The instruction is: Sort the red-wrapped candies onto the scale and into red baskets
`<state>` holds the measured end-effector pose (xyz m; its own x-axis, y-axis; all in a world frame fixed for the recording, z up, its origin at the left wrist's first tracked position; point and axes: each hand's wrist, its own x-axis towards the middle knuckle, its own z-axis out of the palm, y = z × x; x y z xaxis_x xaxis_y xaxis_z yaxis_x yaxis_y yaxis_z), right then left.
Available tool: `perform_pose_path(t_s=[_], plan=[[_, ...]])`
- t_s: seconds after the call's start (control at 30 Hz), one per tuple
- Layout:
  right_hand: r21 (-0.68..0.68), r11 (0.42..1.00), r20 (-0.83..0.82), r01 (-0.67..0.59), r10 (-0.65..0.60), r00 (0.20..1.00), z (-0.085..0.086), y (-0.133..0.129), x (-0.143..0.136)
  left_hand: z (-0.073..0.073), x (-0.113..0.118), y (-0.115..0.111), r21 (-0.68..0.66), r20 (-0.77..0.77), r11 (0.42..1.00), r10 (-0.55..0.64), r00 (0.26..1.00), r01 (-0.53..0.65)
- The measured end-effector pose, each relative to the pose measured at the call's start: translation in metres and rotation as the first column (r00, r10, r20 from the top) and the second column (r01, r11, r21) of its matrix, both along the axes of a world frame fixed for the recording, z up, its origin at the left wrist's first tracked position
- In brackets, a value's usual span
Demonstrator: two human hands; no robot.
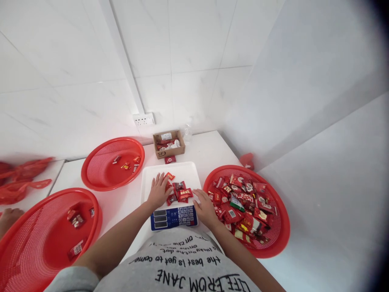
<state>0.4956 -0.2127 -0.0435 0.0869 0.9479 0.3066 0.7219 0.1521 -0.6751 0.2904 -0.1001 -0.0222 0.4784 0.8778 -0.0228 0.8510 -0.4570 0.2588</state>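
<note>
A white weighing scale stands on the table in front of me, its blue keypad and displays facing my body. Several small red-wrapped snack packets lie in a loose group on its tray. My left hand rests over the left side of the group, fingers spread and touching packets there. At the tray's right edge is my right hand, its fingers apart beside the packets, with nothing seen in it. To the right, a red basket holds a heap of mixed red packets.
Two more red baskets, one farther back and one nearer, hold a few packets at left. A small cardboard box with packets sits by the wall. Red plastic bags and another person's hand are at far left.
</note>
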Motion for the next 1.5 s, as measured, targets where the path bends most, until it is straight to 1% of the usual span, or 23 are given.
perform_pose_path(t_s=[0.1, 0.2, 0.27, 0.37, 0.5, 0.6, 0.67, 0.7, 0.73, 0.83, 0.9, 1.03, 1.2, 1.33, 1.4, 1.5], plan=[[-0.001, 1.0, 0.004, 0.004, -0.004, 1.0, 0.001, 0.0, -0.001, 0.005, 0.019, -0.01, -0.008, -0.041, 0.998, -0.068, 0.997, 0.068], [0.0, 1.0, 0.014, 0.005, -0.005, 1.0, 0.002, 0.0, -0.001, 0.006, 0.034, -0.014, -0.048, -0.095, 0.998, -0.054, 0.994, 0.05], [-0.004, 1.0, 0.02, 0.005, -0.005, 1.0, 0.003, 0.0, -0.001, 0.004, 0.038, -0.012, -0.068, -0.125, 0.997, -0.054, 0.991, 0.046], [-0.014, 1.0, 0.02, 0.014, -0.013, 1.0, 0.004, -0.001, -0.001, -0.001, 0.034, -0.004, -0.064, -0.145, 0.995, -0.088, 0.986, 0.079], [-0.027, 0.999, 0.01, 0.02, -0.019, 1.0, 0.004, -0.001, -0.001, -0.005, 0.02, 0.009, -0.029, -0.11, 0.987, -0.162, 0.981, 0.16], [-0.03, 0.999, 0.005, 0.016, -0.016, 1.0, 0.005, -0.001, -0.001, -0.004, 0.013, 0.01, 0.018, -0.08, 0.987, -0.158, 0.984, 0.159], [-0.023, 1.0, 0.003, 0.011, -0.011, 1.0, 0.005, -0.001, -0.001, -0.002, 0.014, 0.005, 0.074, -0.059, 0.988, -0.134, 0.989, 0.139], [-0.018, 1.0, 0.001, 0.009, -0.009, 1.0, 0.006, -0.001, -0.001, 0.0, 0.016, 0.0, 0.099, -0.046, 0.984, -0.144, 0.988, 0.148], [-0.014, 1.0, -0.001, 0.006, -0.006, 1.0, 0.006, -0.001, -0.002, 0.001, 0.019, -0.005, 0.114, -0.034, 0.977, -0.177, 0.984, 0.179], [-0.003, 1.0, -0.006, -0.002, 0.002, 1.0, 0.006, 0.0, -0.002, 0.003, 0.029, -0.021, 0.11, -0.014, 0.933, -0.345, 0.939, 0.344], [-0.001, 1.0, -0.002, -0.003, 0.003, 1.0, 0.005, 0.0, -0.002, 0.002, 0.034, -0.028, 0.098, -0.012, 0.911, -0.401, 0.916, 0.401], [-0.009, 1.0, 0.003, -0.007, 0.007, 1.0, 0.005, 0.0, -0.002, -0.001, 0.035, -0.033, 0.113, -0.021, 0.916, -0.386, 0.922, 0.386], [-0.001, 1.0, -0.003, -0.008, 0.008, 1.0, 0.005, 0.0, -0.002, 0.001, 0.031, -0.039, 0.155, -0.045, 0.871, -0.465, 0.884, 0.466], [0.001, 1.0, -0.011, -0.009, 0.009, 1.0, 0.007, 0.0, -0.002, 0.003, 0.023, -0.051, 0.102, 0.014, 0.886, -0.456, 0.89, 0.452], [-0.001, 1.0, -0.017, -0.01, 0.01, 1.0, 0.008, 0.0, -0.002, 0.001, 0.019, -0.057, 0.082, 0.049, 0.882, -0.468, 0.882, 0.463], [-0.007, 1.0, -0.024, -0.015, 0.015, 1.0, 0.009, 0.0, -0.002, -0.006, 0.015, -0.063, 0.087, 0.083, 0.869, -0.494, 0.865, 0.488]])
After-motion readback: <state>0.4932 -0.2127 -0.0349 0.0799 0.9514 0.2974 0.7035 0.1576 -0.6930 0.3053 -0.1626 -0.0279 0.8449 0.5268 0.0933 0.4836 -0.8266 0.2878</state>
